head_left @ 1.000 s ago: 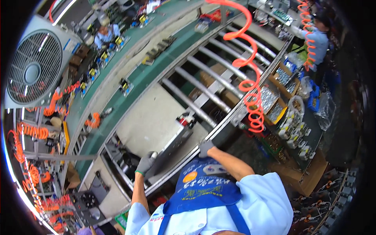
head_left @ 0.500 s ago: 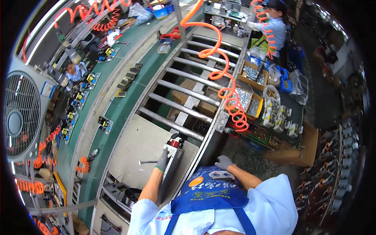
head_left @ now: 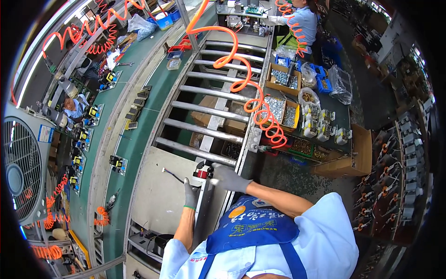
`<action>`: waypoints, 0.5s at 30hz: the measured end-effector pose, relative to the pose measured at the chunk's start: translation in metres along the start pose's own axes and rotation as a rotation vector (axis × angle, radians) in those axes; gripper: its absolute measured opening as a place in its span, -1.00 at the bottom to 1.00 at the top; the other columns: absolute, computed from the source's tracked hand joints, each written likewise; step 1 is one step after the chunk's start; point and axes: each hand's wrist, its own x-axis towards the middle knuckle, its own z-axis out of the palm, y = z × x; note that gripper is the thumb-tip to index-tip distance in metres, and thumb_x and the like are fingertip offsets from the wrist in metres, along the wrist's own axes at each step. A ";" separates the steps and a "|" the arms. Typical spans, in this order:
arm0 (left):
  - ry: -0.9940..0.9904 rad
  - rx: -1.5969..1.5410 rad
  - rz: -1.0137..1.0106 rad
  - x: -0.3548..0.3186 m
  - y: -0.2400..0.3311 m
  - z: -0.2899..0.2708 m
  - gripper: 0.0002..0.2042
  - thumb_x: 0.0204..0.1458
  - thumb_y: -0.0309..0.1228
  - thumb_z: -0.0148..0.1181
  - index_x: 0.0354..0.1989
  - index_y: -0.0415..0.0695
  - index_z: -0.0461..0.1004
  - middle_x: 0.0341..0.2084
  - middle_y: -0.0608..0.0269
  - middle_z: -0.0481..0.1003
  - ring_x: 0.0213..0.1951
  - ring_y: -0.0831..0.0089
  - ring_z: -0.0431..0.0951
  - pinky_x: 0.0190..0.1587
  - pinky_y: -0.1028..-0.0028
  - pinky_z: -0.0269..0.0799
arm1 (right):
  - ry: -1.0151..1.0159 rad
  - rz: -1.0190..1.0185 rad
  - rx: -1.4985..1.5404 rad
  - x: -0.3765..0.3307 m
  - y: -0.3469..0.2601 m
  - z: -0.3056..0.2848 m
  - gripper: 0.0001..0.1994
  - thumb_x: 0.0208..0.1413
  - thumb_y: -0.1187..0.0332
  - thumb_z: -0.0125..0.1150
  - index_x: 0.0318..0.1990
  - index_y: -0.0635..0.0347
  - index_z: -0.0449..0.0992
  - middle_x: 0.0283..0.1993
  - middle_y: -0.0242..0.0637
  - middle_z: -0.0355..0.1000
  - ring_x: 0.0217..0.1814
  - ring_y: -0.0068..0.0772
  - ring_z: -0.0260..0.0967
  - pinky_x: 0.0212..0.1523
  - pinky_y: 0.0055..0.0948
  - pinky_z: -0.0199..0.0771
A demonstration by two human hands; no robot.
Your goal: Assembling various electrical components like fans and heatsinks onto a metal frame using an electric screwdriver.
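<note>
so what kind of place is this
Most likely a factory assembly line. A long green conveyor belt carries small yellow and black parts, a roller track runs beside it, orange coiled air hoses hang overhead, and bins of screws sit nearby.

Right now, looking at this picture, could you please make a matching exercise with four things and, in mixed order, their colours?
Things:
1. coiled air hose
2. glove on the left hand
3. apron
4. conveyor belt

Colours:
a. blue
b. green
c. orange
d. grey

Pairs: 1-c, 2-d, 3-a, 4-b
</note>
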 end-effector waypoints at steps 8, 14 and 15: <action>-0.183 0.060 0.138 0.052 -0.005 -0.028 -0.16 0.15 0.35 -0.37 0.25 -0.22 0.27 0.11 -0.03 0.41 0.12 0.16 0.43 0.20 0.22 0.30 | -0.215 0.112 0.049 -0.004 -0.035 0.037 0.06 0.03 -0.07 0.20 0.39 0.51 -0.31 0.46 0.30 -0.25 0.52 0.12 -0.20 0.45 -0.24 -0.08; -0.159 0.091 0.027 0.065 0.004 -0.039 -0.29 0.25 0.19 -0.39 0.13 -0.23 0.38 -0.02 0.03 0.50 -0.03 0.20 0.53 0.08 0.27 0.44 | -0.253 0.119 0.058 0.007 -0.036 0.039 0.07 -0.04 -0.07 0.23 0.37 0.56 -0.23 0.45 0.31 -0.21 0.51 0.11 -0.17 0.45 -0.25 -0.07; -0.166 0.113 0.031 0.065 0.005 -0.040 -0.30 0.25 0.19 -0.39 0.12 -0.23 0.39 -0.03 0.03 0.51 -0.04 0.21 0.53 0.08 0.27 0.44 | -0.248 0.080 0.049 0.010 -0.032 0.037 0.06 -0.05 -0.06 0.23 0.36 0.57 -0.20 0.43 0.32 -0.16 0.49 0.09 -0.10 0.43 -0.24 -0.03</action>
